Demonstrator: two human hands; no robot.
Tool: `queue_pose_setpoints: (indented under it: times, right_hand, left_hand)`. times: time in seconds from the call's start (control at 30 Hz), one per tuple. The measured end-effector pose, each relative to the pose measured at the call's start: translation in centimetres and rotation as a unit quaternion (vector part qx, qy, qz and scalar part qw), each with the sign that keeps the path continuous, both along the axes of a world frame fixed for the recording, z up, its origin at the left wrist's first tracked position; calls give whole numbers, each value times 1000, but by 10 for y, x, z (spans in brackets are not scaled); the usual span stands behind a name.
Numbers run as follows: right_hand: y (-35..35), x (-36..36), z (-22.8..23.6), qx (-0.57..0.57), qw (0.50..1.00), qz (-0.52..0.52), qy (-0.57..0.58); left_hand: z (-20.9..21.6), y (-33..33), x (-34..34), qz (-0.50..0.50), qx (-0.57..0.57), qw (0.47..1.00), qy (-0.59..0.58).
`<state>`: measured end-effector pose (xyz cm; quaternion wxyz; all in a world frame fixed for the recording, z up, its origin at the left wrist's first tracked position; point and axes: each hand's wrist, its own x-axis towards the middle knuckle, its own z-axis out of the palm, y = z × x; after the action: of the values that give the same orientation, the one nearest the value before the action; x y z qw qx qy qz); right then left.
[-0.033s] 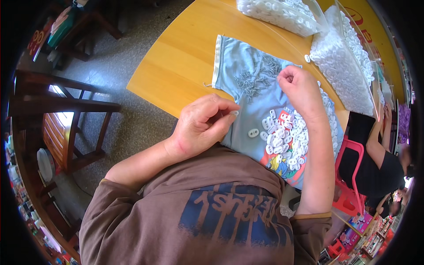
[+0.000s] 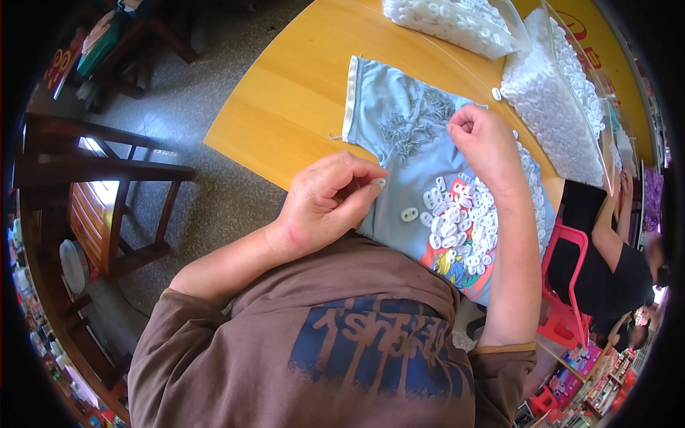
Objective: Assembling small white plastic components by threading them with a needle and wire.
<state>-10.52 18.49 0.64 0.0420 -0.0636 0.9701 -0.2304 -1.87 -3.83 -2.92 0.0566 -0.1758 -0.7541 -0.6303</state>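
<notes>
Between the thumb and forefinger of my left hand is a small white oval plastic piece, its edge just showing at the fingertips. My right hand is closed in a pinch beside a heap of small grey metal screws or nails; whatever its fingertips hold is too small to make out. Both heaps lie on a light blue cloth that looks like a garment. Nearer to me, partly behind my right forearm, is a pile of white oval two-hole pieces. One such piece lies apart on the pile's left.
The yellow wooden table carries a clear bin and a larger clear bin, both full of white pieces. A wooden chair stands at left. On the right are a red plastic chair and another person in dark clothes.
</notes>
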Motion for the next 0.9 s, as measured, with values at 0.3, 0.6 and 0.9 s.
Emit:
queue_pose_setpoints:
  times: [0.3, 0.6, 0.9]
  right_hand:
    - [-8, -5, 7, 44, 998, -10, -43]
    - [-4, 21, 5, -208, 976, -70, 1]
    - [-22, 105, 37, -535, 838, -90, -59]
  left_hand:
    - [1, -1, -1, 0, -4, 1000, -1]
    - [9, -1, 3, -18, 82, 989, -121]
    - [50, 11, 7, -140, 81, 977, -137]
